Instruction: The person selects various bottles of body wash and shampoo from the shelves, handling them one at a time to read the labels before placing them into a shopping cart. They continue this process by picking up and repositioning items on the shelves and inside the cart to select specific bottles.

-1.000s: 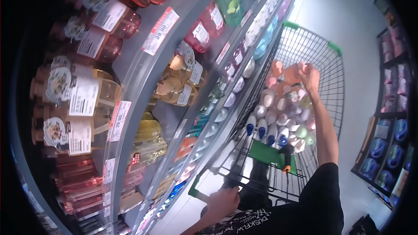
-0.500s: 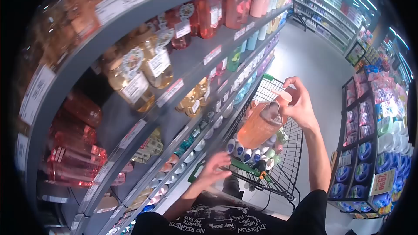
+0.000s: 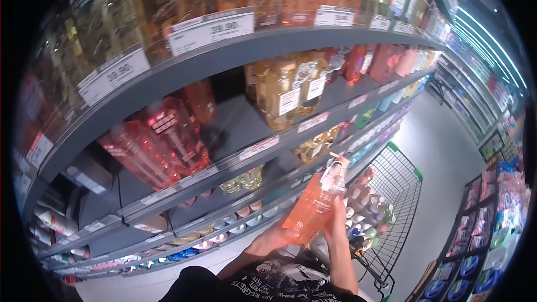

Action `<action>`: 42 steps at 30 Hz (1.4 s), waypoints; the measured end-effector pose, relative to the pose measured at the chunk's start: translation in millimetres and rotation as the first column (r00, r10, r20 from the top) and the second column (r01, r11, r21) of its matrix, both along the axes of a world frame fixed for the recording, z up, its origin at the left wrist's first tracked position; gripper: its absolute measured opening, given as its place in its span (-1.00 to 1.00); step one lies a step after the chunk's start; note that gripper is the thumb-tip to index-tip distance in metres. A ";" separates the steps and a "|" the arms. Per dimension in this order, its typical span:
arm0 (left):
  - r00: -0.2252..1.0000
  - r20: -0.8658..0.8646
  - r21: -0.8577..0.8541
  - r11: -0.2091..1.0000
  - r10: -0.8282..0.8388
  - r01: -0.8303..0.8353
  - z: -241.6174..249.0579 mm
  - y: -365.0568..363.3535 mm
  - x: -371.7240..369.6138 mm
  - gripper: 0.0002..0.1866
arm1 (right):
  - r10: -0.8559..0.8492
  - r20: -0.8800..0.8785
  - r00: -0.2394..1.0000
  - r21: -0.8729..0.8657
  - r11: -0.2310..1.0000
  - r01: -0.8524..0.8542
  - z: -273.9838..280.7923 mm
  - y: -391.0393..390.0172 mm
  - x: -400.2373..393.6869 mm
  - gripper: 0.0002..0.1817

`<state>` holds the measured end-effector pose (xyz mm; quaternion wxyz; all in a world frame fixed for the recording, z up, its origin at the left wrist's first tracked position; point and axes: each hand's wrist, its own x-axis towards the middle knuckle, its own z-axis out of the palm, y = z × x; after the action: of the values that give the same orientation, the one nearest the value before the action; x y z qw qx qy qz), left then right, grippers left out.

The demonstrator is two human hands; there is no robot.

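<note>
An orange, see-through pump bottle (image 3: 309,212) with white lettering is tilted in front of my chest, its pale pump top up and to the right. A picture tag (image 3: 334,174) hangs at its neck. My right hand (image 3: 337,218) is closed along the bottle's upper right side. My left hand (image 3: 272,240) grips the lower end, with some fingers hidden behind the bottle. Beyond it, the shopping cart (image 3: 400,212) holds several bottles with pump tops (image 3: 366,215).
Shelves on the left carry golden bottles (image 3: 282,98) and red bottles (image 3: 179,137); price labels (image 3: 211,29) line the edges. A display rack (image 3: 475,218) of packaged goods stands at right. The aisle floor (image 3: 433,134) runs between them.
The bottle has come out from above the cart, closer to my body. My left hand, open and apart before, now holds its lower end. The view has turned left toward the shelves.
</note>
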<state>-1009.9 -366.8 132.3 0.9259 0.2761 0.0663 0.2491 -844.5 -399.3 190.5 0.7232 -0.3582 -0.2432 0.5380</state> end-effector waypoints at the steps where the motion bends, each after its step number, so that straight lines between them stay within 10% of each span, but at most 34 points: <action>1: 0.999 -0.015 0.009 0.999 0.046 -0.046 4.4 0.7 -5.9 0.06 | -0.041 0.085 0.996 -0.023 0.999 0.043 6.3 -5.0 -11.7 -0.38; 9: 0.873 -0.174 0.850 0.516 0.455 -0.099 18.4 12.9 -10.0 0.03 | -0.112 0.179 0.977 -0.064 0.990 0.126 12.6 -18.7 -12.4 -0.27; 13: 0.947 0.001 0.424 0.857 0.321 -0.292 28.3 9.5 -5.7 -0.04 | -0.161 0.267 0.950 0.149 0.981 0.124 50.8 -11.6 -7.9 0.01; 14: 0.934 -0.092 0.549 0.801 0.344 -0.241 17.6 8.0 0.1 -0.07 | -0.152 0.277 0.949 0.198 0.975 0.099 63.3 -5.7 -10.1 0.04; 16: 0.868 -0.257 0.752 0.652 0.425 -0.097 -22.2 7.8 15.9 -0.12 | -0.131 0.301 0.945 0.296 0.955 0.038 88.1 11.4 -15.0 0.11; 17: 0.864 -0.173 0.949 0.316 0.472 0.018 -44.2 12.1 22.1 -0.22 | -0.139 0.298 0.944 0.352 0.935 0.026 99.0 23.7 -21.5 0.12; 20: 0.829 -0.145 0.961 -0.121 0.540 0.247 -45.3 1.3 27.1 -0.44 | -0.177 0.333 0.926 0.495 0.869 -0.012 122.1 62.9 -54.1 0.12; 26: 0.817 -0.320 0.925 -0.030 0.480 0.379 -36.6 0.7 18.7 -0.54 | -0.303 0.592 0.747 0.593 0.792 -0.149 132.6 127.0 -112.0 0.11; 42: 0.807 -0.265 0.925 -0.099 0.527 0.368 -55.6 3.5 32.1 -0.55 | -0.499 0.754 0.427 0.493 0.860 0.133 121.0 279.5 -179.0 -0.05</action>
<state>-977.8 -363.3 76.7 0.3141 0.9199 0.1549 0.1761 -1023.5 -119.8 311.5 0.6435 -0.4787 -0.5916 0.0818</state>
